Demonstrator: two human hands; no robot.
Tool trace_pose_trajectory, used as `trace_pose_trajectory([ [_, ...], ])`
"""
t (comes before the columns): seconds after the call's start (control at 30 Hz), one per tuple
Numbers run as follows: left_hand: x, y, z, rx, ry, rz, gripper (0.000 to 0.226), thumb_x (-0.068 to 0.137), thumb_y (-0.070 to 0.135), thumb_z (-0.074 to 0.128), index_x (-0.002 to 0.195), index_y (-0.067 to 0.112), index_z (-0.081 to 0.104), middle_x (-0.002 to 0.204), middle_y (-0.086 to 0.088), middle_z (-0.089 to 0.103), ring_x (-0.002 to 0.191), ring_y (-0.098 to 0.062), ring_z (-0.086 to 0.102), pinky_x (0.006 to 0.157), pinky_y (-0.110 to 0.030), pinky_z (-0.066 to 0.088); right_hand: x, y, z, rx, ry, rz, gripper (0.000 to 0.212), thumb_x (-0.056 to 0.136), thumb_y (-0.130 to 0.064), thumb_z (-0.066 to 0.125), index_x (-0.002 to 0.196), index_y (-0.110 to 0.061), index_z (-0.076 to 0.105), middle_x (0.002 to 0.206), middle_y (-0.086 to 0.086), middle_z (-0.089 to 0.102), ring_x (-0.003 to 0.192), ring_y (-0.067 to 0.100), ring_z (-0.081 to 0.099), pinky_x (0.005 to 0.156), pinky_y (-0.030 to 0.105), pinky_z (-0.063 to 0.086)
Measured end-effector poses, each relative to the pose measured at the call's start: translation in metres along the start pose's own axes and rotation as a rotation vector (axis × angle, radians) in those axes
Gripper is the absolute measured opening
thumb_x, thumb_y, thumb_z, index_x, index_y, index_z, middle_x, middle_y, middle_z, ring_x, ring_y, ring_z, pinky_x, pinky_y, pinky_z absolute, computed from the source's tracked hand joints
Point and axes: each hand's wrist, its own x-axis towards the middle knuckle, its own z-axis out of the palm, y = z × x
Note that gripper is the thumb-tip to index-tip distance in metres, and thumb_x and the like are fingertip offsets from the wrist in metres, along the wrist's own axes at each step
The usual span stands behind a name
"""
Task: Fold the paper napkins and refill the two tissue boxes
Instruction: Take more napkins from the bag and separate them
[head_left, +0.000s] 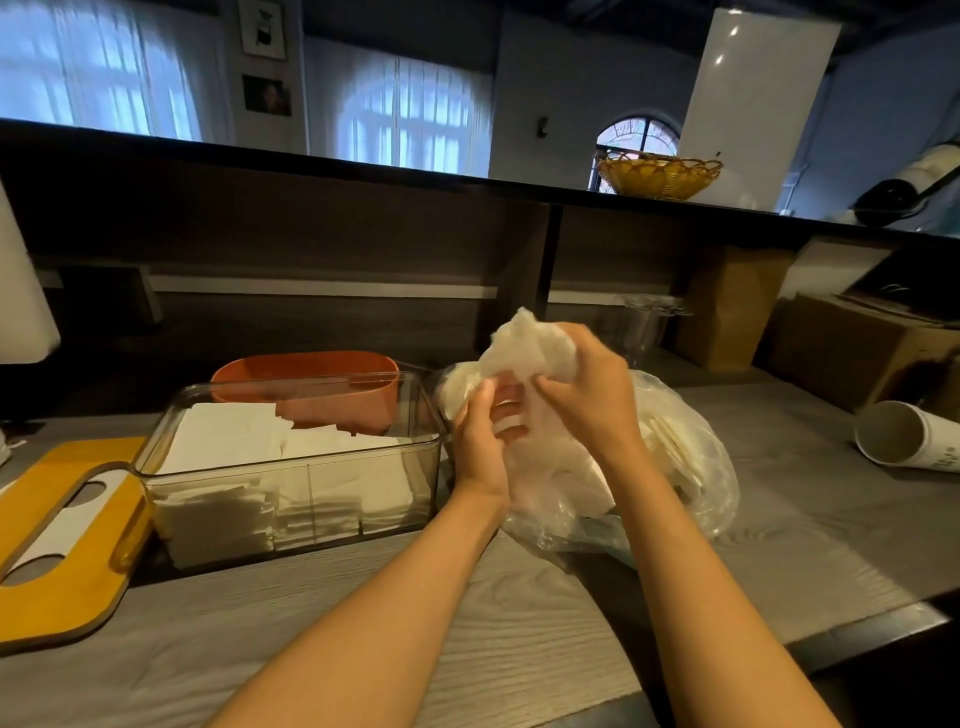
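Both sets of fingers are curled into a crumpled white napkin (530, 348), the left hand (480, 441) pinching it from below and the right hand (587, 389) gripping it from above, lifted just over a clear plastic bag (691, 467) of more napkins on the grey tabletop (467, 623). Just left of the hands stands a clear tissue box (291, 467), open and filled with folded napkins. Behind it, touching or nearly so, sits an orange tissue box (306, 371). A yellow lid (57, 519) lies flat at the far left. A paper cup (904, 434) lies tipped on its side at right.
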Motion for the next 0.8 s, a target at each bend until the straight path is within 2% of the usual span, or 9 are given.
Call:
trace_pose_trajectory([
  [0.1, -0.003, 0.004, -0.003, -0.154, -0.003, -0.124, 0.055, 0.102, 0.057, 0.035, 0.125, 0.019, 0.068, 0.115, -0.009, 0.074, 0.110, -0.024, 0.067, 0.082, -0.034, 0.053, -0.003, -0.003, 0.006, 0.086, -0.283, -0.020, 0.052, 0.088, -0.048, 0.068, 0.135, -0.030, 0.055, 0.123, -0.014, 0.060, 0.105, 0.003, 0.055, 0.084, 0.020, 0.048],
  [0.2, 0.000, 0.007, -0.005, -0.309, 0.000, -0.210, 0.065, 0.097, 0.066, 0.037, 0.131, 0.019, 0.064, 0.116, -0.011, 0.073, 0.108, -0.027, 0.068, 0.082, -0.039, 0.055, -0.003, -0.005, -0.001, 0.294, -0.294, 0.054, 0.034, 0.103, -0.043, 0.047, 0.124, -0.025, 0.066, 0.116, -0.008, 0.067, 0.101, 0.008, 0.062, 0.083, 0.025, 0.052],
  [0.27, -0.002, 0.008, -0.002, -0.313, -0.019, -0.227, 0.065, 0.092, 0.068, 0.043, 0.133, 0.020, 0.062, 0.120, -0.012, 0.072, 0.111, -0.029, 0.067, 0.086, -0.043, 0.056, -0.003, -0.005, -0.002, 0.339, -0.262, 0.043, 0.033, 0.106, -0.036, 0.042, 0.116, -0.023, 0.070, 0.105, -0.007, 0.072, 0.096, 0.007, 0.065, 0.085, 0.025, 0.053],
  [0.33, -0.005, 0.009, -0.001, -0.282, -0.087, -0.240, 0.066, 0.087, 0.066, 0.048, 0.134, 0.021, 0.061, 0.122, -0.013, 0.071, 0.110, -0.029, 0.067, 0.088, -0.044, 0.056, -0.002, -0.004, -0.001, 0.319, -0.251, 0.058, 0.028, 0.106, -0.027, 0.043, 0.120, -0.022, 0.067, 0.102, -0.008, 0.073, 0.096, 0.006, 0.066, 0.088, 0.027, 0.055],
  [0.4, -0.006, 0.011, -0.001, -0.221, -0.144, -0.263, 0.055, 0.089, 0.060, 0.049, 0.126, 0.023, 0.064, 0.118, -0.012, 0.072, 0.108, -0.027, 0.068, 0.093, -0.046, 0.055, 0.001, -0.002, -0.001, 0.266, -0.260, 0.068, 0.030, 0.104, -0.014, 0.046, 0.126, -0.021, 0.064, 0.101, -0.011, 0.072, 0.099, 0.005, 0.065, 0.089, 0.025, 0.055],
  [0.47, -0.005, 0.010, 0.000, -0.128, -0.155, -0.293, 0.042, 0.097, 0.050, 0.050, 0.126, 0.024, 0.063, 0.123, -0.013, 0.069, 0.116, -0.029, 0.065, 0.102, -0.051, 0.051, 0.003, -0.001, -0.002, 0.247, -0.276, 0.059, 0.034, 0.101, -0.006, 0.046, 0.128, -0.021, 0.063, 0.096, -0.017, 0.069, 0.097, 0.002, 0.064, 0.083, 0.016, 0.052],
  [0.53, -0.004, 0.009, 0.000, -0.093, -0.127, -0.329, 0.036, 0.101, 0.041, 0.050, 0.130, 0.023, 0.061, 0.124, -0.015, 0.068, 0.118, -0.032, 0.064, 0.103, -0.054, 0.050, 0.003, 0.001, -0.003, 0.232, -0.260, 0.038, 0.035, 0.100, -0.004, 0.050, 0.125, -0.022, 0.064, 0.097, -0.020, 0.066, 0.094, -0.001, 0.062, 0.076, 0.012, 0.049],
  [0.67, -0.003, 0.011, -0.001, -0.182, -0.092, -0.366, 0.020, 0.103, 0.033, 0.050, 0.112, 0.023, 0.065, 0.112, -0.014, 0.073, 0.106, -0.032, 0.068, 0.096, -0.049, 0.053, 0.006, 0.005, -0.008, 0.173, -0.112, -0.007, 0.032, 0.093, -0.014, 0.068, 0.121, -0.029, 0.065, 0.106, -0.019, 0.060, 0.094, 0.001, 0.058, 0.074, 0.011, 0.046],
  [0.8, -0.003, 0.011, -0.001, -0.212, -0.121, -0.349, 0.025, 0.104, 0.036, 0.046, 0.108, 0.022, 0.067, 0.102, -0.013, 0.076, 0.099, -0.030, 0.070, 0.100, -0.051, 0.052, 0.002, 0.003, -0.003, -0.033, -0.322, -0.005, 0.046, 0.086, -0.033, 0.076, 0.129, -0.028, 0.062, 0.113, -0.014, 0.050, 0.099, 0.005, 0.052, 0.084, 0.018, 0.047],
])
